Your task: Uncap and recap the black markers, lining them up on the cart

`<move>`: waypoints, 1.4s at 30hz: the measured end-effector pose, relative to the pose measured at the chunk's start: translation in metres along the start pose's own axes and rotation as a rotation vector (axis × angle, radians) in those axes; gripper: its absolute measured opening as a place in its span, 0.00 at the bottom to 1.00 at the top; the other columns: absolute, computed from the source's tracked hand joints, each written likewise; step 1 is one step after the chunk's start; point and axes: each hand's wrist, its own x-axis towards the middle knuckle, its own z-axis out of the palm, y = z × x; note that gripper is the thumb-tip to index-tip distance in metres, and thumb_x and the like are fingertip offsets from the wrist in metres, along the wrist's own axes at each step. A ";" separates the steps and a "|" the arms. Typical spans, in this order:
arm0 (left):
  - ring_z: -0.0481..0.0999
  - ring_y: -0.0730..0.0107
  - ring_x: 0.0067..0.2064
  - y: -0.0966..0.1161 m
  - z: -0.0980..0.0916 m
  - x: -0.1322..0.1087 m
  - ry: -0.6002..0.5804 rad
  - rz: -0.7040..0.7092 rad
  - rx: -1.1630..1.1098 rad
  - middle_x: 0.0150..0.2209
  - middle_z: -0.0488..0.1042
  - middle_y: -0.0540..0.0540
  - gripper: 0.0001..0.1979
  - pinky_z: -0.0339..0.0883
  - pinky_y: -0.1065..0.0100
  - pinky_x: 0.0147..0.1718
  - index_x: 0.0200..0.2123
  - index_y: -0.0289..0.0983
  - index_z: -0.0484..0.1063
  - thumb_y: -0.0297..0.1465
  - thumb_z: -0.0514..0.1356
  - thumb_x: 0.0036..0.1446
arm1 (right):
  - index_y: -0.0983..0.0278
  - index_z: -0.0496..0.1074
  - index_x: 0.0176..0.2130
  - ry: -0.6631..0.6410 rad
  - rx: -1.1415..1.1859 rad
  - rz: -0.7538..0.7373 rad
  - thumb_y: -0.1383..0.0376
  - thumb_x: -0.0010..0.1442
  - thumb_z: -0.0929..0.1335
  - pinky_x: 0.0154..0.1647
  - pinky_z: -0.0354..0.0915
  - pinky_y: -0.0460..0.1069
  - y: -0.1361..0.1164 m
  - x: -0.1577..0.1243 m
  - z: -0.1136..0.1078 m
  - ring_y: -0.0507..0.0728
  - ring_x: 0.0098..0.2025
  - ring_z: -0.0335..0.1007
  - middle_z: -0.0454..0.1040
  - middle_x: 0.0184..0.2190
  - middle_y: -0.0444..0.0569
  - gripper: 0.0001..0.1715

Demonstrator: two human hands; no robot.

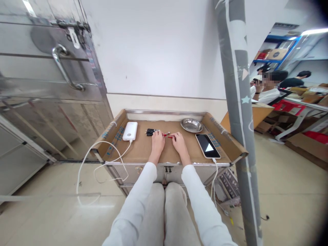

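Observation:
Both my hands rest on a cardboard-lined tabletop [143,150] in front of me. My left hand [157,141] lies palm down, its fingertips touching a small black part [151,132]. My right hand [179,142] is closed round a thin red tool [167,136] whose tip points left toward the black part. The fingers are small in the picture and partly hide what lies between the two hands.
A white power bank [130,131] with a white cable [102,164] lies at the left. A steel dish [191,125] and a lit phone [208,146] lie at the right. A metal door [51,78] stands left, a grey pole [238,102] right. Other people sit far right.

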 end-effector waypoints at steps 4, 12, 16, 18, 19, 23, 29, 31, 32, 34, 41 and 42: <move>0.68 0.58 0.46 0.002 -0.005 -0.002 0.021 -0.088 0.021 0.43 0.69 0.38 0.09 0.61 0.61 0.46 0.41 0.33 0.67 0.26 0.48 0.61 | 0.64 0.72 0.39 0.061 -0.066 0.028 0.72 0.60 0.57 0.49 0.62 0.51 -0.003 -0.003 -0.003 0.58 0.44 0.65 0.70 0.39 0.53 0.16; 0.69 0.60 0.45 -0.003 -0.003 -0.002 0.049 -0.155 0.018 0.43 0.69 0.38 0.11 0.62 0.61 0.47 0.42 0.33 0.67 0.26 0.46 0.63 | 0.64 0.72 0.38 0.074 -0.148 0.059 0.74 0.59 0.57 0.47 0.60 0.51 -0.005 -0.004 -0.006 0.58 0.43 0.65 0.70 0.38 0.53 0.16; 0.69 0.64 0.45 -0.005 0.000 -0.001 0.039 -0.153 -0.104 0.43 0.69 0.39 0.11 0.63 0.64 0.47 0.41 0.33 0.67 0.23 0.46 0.63 | 0.64 0.72 0.39 0.078 -0.162 0.043 0.73 0.60 0.58 0.47 0.60 0.50 -0.003 -0.003 -0.003 0.57 0.42 0.65 0.71 0.38 0.52 0.16; 0.69 0.65 0.45 -0.005 0.001 -0.001 0.044 -0.158 -0.187 0.43 0.69 0.40 0.11 0.64 0.64 0.47 0.40 0.33 0.67 0.22 0.45 0.63 | 0.64 0.72 0.39 0.061 -0.172 0.029 0.73 0.60 0.58 0.47 0.59 0.50 -0.004 -0.003 -0.003 0.57 0.42 0.65 0.71 0.38 0.52 0.15; 0.69 0.65 0.46 -0.005 0.001 -0.001 0.045 -0.159 -0.224 0.43 0.69 0.40 0.12 0.64 0.64 0.47 0.40 0.33 0.67 0.22 0.45 0.63 | 0.64 0.72 0.39 0.047 -0.178 0.022 0.72 0.60 0.59 0.47 0.59 0.49 -0.004 -0.003 -0.003 0.57 0.42 0.65 0.71 0.38 0.52 0.15; 0.70 0.66 0.45 -0.005 0.001 -0.001 0.020 -0.119 -0.329 0.44 0.70 0.40 0.13 0.65 0.64 0.47 0.39 0.34 0.68 0.22 0.45 0.63 | 0.64 0.73 0.39 -0.026 -0.222 0.001 0.72 0.61 0.59 0.46 0.58 0.49 -0.007 -0.002 -0.004 0.57 0.42 0.64 0.71 0.38 0.51 0.14; 0.72 0.67 0.44 -0.002 -0.002 0.000 -0.017 -0.012 -0.323 0.45 0.71 0.41 0.14 0.65 0.65 0.46 0.40 0.34 0.69 0.20 0.45 0.61 | 0.63 0.73 0.40 -0.068 -0.306 0.002 0.72 0.61 0.60 0.46 0.57 0.49 -0.006 -0.001 -0.003 0.57 0.43 0.64 0.70 0.38 0.52 0.14; 0.71 0.66 0.45 0.000 -0.004 0.000 0.005 0.045 -0.266 0.44 0.72 0.41 0.13 0.64 0.64 0.48 0.40 0.35 0.70 0.21 0.46 0.61 | 0.63 0.72 0.41 -0.074 -0.328 0.010 0.71 0.62 0.60 0.46 0.57 0.50 -0.007 0.000 -0.004 0.58 0.44 0.64 0.71 0.39 0.52 0.14; 0.71 0.65 0.46 0.001 -0.004 0.000 0.007 0.078 -0.237 0.43 0.72 0.41 0.13 0.64 0.64 0.49 0.40 0.35 0.70 0.21 0.47 0.61 | 0.63 0.72 0.42 -0.072 -0.339 0.017 0.71 0.62 0.60 0.45 0.57 0.50 -0.008 0.000 -0.004 0.58 0.44 0.64 0.71 0.39 0.52 0.14; 0.71 0.64 0.45 0.003 -0.006 0.000 -0.026 0.137 -0.188 0.41 0.72 0.41 0.12 0.64 0.63 0.48 0.38 0.35 0.70 0.21 0.48 0.60 | 0.64 0.71 0.42 -0.057 -0.354 0.031 0.70 0.62 0.60 0.45 0.57 0.50 -0.009 0.001 -0.005 0.58 0.44 0.64 0.71 0.40 0.53 0.13; 0.71 0.60 0.46 0.003 0.000 -0.002 -0.068 0.157 -0.056 0.42 0.71 0.39 0.11 0.64 0.60 0.49 0.39 0.33 0.70 0.22 0.49 0.59 | 0.64 0.70 0.38 -0.055 -0.370 0.069 0.74 0.60 0.59 0.45 0.57 0.51 -0.014 0.000 -0.007 0.58 0.43 0.64 0.71 0.39 0.53 0.13; 0.70 0.59 0.47 0.003 0.002 -0.003 -0.061 0.151 -0.034 0.43 0.71 0.39 0.11 0.64 0.59 0.49 0.41 0.33 0.70 0.22 0.49 0.59 | 0.64 0.70 0.38 -0.067 -0.376 0.070 0.74 0.59 0.59 0.45 0.57 0.51 -0.015 0.000 -0.008 0.58 0.44 0.64 0.71 0.39 0.53 0.14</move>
